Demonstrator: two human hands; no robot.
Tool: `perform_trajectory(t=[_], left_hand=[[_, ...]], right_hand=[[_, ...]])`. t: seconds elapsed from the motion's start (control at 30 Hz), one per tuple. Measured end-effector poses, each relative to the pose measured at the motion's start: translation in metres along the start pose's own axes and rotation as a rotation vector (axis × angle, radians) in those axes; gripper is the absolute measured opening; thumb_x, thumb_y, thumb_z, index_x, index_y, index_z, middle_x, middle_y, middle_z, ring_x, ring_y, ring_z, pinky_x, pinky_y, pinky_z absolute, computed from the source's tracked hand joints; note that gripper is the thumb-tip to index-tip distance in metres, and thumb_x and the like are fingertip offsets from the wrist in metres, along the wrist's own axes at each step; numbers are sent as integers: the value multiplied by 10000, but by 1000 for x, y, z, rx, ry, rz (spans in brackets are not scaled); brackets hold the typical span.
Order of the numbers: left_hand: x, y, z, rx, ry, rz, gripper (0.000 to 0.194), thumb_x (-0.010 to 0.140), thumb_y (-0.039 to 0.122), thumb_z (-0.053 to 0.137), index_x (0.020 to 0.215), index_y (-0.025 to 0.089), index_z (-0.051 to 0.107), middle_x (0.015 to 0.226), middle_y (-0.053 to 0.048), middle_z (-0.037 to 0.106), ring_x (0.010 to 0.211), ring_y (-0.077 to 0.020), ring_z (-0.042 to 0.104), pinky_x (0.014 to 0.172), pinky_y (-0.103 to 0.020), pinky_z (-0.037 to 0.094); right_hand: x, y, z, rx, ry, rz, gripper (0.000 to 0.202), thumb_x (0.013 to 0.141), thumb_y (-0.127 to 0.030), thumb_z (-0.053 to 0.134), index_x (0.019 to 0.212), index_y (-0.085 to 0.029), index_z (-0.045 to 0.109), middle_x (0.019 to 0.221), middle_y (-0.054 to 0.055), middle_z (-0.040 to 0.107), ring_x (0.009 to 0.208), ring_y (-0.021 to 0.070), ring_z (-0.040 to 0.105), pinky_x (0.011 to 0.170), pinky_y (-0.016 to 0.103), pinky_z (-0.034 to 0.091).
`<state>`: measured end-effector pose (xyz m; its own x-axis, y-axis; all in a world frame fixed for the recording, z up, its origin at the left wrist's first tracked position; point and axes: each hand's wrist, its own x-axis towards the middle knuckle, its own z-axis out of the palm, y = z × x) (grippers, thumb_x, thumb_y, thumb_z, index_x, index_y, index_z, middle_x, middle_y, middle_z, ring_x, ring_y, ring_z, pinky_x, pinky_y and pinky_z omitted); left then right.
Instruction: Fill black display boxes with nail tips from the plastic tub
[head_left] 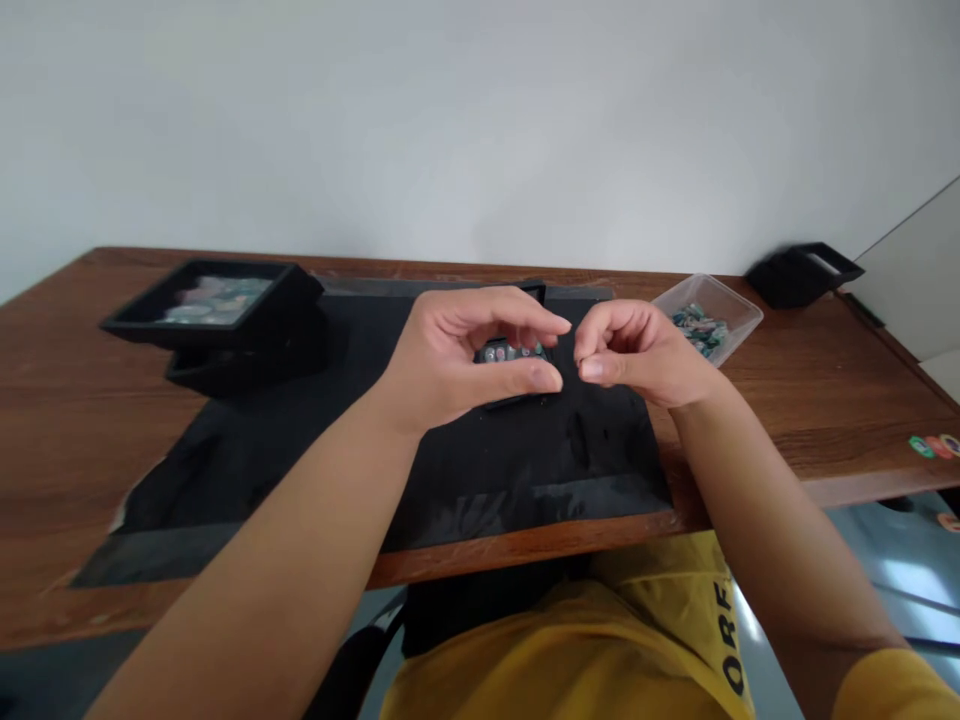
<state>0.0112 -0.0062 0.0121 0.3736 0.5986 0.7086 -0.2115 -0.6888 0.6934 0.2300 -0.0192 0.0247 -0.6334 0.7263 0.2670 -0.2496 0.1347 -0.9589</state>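
Note:
My left hand [450, 355] hovers above the black mat [480, 470], its thumb and fingers apart with nothing between them. Just to the right, my right hand [645, 352] is closed in a pinch of thumb and forefinger; what it holds, if anything, is too small or hidden to make out. The two hands' fingertips face each other with a narrow gap. Behind my left hand, partly covered by it, lies a small black tray [537, 292] with several small round shiny pieces [501, 353] in it.
A clear plastic container [739, 315] with several small greenish packets [701, 328] stands behind my right hand. Stacked black bins [285, 315] are at the left, the top one holding clear packets [217, 300]. Another black bin [795, 277] sits at the back right of the wooden table [832, 380].

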Motion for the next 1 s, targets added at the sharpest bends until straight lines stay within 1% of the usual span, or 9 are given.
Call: perform_trajectory(t=[0.1,0.17,0.27,0.4,0.47,0.57,0.67,0.83,1.0], left_hand=[[-3,1,6,82,11,26,295,764,401,969,1029,329,859,946,-30,797,810,-181,720,697,-318,612],[-5,3,11,105,29,67,285,783,366,960,1048,352,855,983,-25,790,879,-195,735,763,-347,632],[-6,4,15,102,47,132,247,821,335,936,1050,374,854,1025,-17,774,955,-192,734,833,-353,641],[-5,6,16,119,53,146,165,847,321,916,992,378,859,1028,-13,765,939,-186,729,770,-324,636],[-5,7,16,138,46,145,145,863,318,902,984,387,859,1022,-12,766,930,-188,730,745,-319,629],[-4,9,17,160,37,162,155,868,304,898,989,391,856,1013,-8,772,911,-181,733,722,-312,625],[-4,11,17,188,42,200,182,872,270,893,1015,376,854,1006,-12,781,890,-173,740,705,-299,620],[-4,13,15,307,40,207,195,912,280,853,1050,417,845,1032,2,790,922,-199,754,752,-337,625],[-6,11,14,469,116,277,221,886,240,870,1064,367,836,1203,-22,758,986,-204,716,795,-376,643]], right_hand=[[2,7,0,86,-14,-28,290,843,-349,889,801,-173,663,620,-88,554,508,33,406,491,174,294],[2,11,3,124,-47,-14,308,856,-360,877,787,-176,640,634,-83,566,500,30,393,471,173,273],[3,15,7,176,-81,24,362,848,-409,879,773,-181,609,611,-93,527,490,29,352,452,170,248],[5,18,8,218,-92,92,421,819,-459,894,762,-186,579,573,-110,474,474,26,295,442,171,221],[5,19,7,236,-96,97,421,812,-460,899,769,-186,582,568,-113,475,470,25,280,440,174,212],[4,21,7,260,-103,87,396,830,-450,889,789,-188,595,586,-106,496,471,25,287,441,178,209],[4,22,8,283,-106,96,405,849,-463,873,788,-192,578,582,-114,455,469,25,259,443,179,201],[4,22,12,320,-109,104,420,880,-482,846,808,-201,543,588,-125,397,471,27,198,440,179,178],[3,20,15,377,-87,91,431,903,-468,836,805,-199,513,625,-124,384,474,18,163,434,178,182]])
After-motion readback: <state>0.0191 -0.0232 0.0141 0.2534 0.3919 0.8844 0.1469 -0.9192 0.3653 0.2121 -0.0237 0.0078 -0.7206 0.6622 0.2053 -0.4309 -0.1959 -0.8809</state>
